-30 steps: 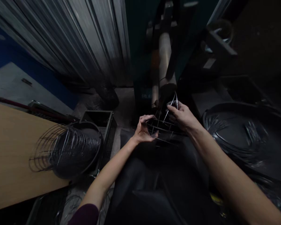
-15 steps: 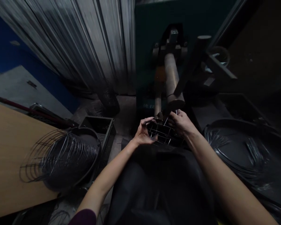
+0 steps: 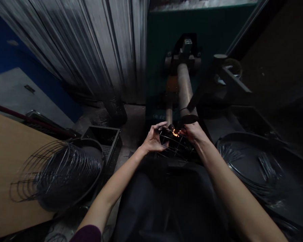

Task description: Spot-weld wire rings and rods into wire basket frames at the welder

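Note:
A wire grid (image 3: 175, 148) of thin metal rods is between my two hands, under the arms of a spot welder (image 3: 184, 80). On its left edge my left hand (image 3: 153, 138) is closed, thumb below and fingers above. My right hand (image 3: 193, 131) is pinched near the grid's right side, beneath the thick upper arm; its fingertips are partly hidden, so what it pinches cannot be made out. Orange sparks (image 3: 175, 133) glow at the welder's tip, between the hands and against the wires.
At left, curved wire racks (image 3: 68, 164) are stacked in a round black tub beside a dark plastic crate (image 3: 113, 144). To the right, a wide black tub (image 3: 244, 136) holds bundles of cut wires (image 3: 267, 166) and wire rings. A dark cloth (image 3: 171, 201) covers my lap.
Sparks have appeared at the welder's tip. My right hand has shifted slightly down and left, and the wire grid has turned a little. My left hand stays nearly in place.

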A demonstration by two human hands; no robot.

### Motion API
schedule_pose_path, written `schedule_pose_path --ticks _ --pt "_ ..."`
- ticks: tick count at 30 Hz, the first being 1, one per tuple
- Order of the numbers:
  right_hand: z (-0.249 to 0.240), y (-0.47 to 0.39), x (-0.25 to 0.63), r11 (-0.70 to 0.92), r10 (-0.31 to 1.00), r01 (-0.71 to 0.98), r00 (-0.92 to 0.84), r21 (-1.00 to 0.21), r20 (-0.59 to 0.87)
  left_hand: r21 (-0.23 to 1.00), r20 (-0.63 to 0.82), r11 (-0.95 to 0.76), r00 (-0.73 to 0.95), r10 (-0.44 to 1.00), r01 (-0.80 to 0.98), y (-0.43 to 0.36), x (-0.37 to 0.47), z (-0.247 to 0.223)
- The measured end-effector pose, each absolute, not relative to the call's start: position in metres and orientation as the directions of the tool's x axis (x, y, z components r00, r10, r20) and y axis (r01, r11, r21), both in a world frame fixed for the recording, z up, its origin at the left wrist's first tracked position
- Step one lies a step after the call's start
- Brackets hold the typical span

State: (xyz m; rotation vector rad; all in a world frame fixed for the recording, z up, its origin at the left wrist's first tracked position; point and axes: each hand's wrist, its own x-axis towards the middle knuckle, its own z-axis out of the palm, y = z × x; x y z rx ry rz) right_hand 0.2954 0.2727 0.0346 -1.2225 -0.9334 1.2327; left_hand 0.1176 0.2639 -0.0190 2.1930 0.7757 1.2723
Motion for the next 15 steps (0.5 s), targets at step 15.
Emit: schedule_pose_path --ticks 15 --pt "0.059 0.256 0.296 -0.177 0.953 -0.302 0.187 -0.937 -0.240 0.638 0.677 -0.742 0.309 0.668 0.208 0.257 0.107 -0.021"
